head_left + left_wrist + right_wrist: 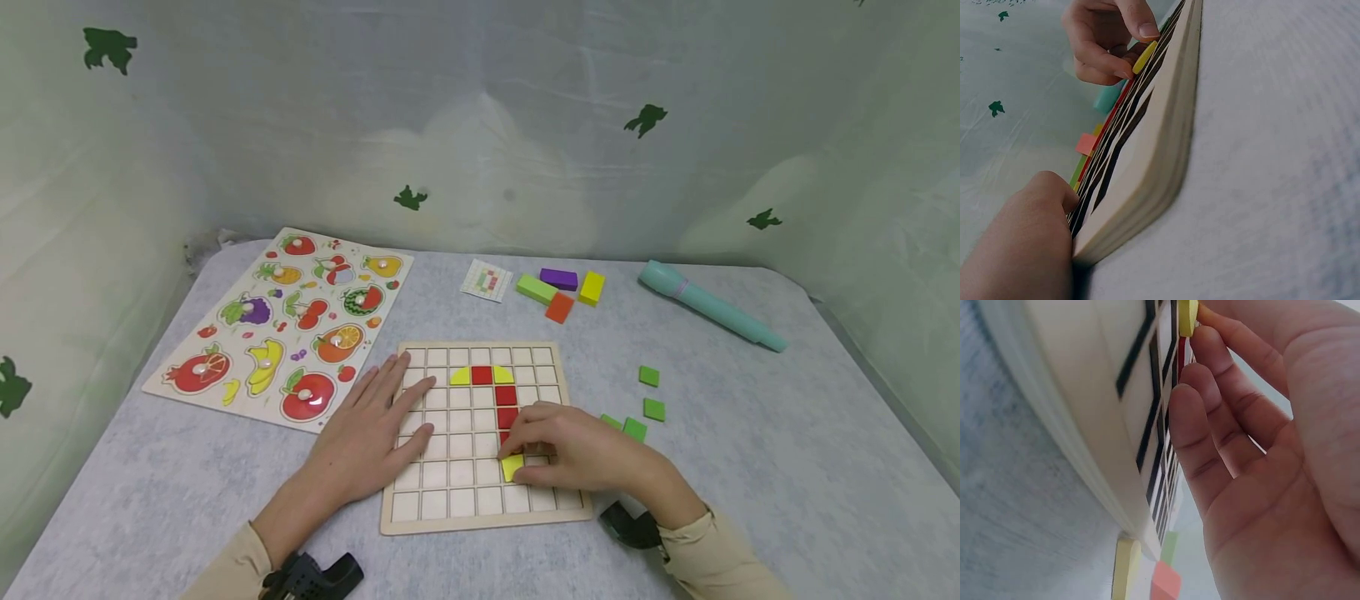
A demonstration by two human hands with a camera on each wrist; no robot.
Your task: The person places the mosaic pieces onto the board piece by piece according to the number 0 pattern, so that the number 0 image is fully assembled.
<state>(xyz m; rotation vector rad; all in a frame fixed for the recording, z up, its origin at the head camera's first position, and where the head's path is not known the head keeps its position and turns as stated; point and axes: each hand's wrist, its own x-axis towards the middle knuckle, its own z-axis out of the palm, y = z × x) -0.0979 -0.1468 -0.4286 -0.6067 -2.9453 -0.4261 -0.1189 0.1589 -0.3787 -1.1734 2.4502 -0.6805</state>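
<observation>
A wooden grid board (480,524) lies on the table in the head view. My left hand (360,437) rests on its left edge, fingers spread over the squares. The right hand (573,446) pinches a yellow tile (513,467) between thumb and fingers, low in the column under the red tiles. That yellow tile (1145,57) stands tilted at the grid surface in the left wrist view. Several red tiles (506,396) form a column, with another red tile between two yellow rounded tiles (461,377) in the upper row. The right fingers partly cover the lowest red tile.
Several green tiles (649,377) lie right of the board. Behind it are a small pattern card (487,281) and green, purple, yellow and orange blocks (559,307). A fruit puzzle board (247,333) lies at left, a teal tapered tube (712,308) at back right.
</observation>
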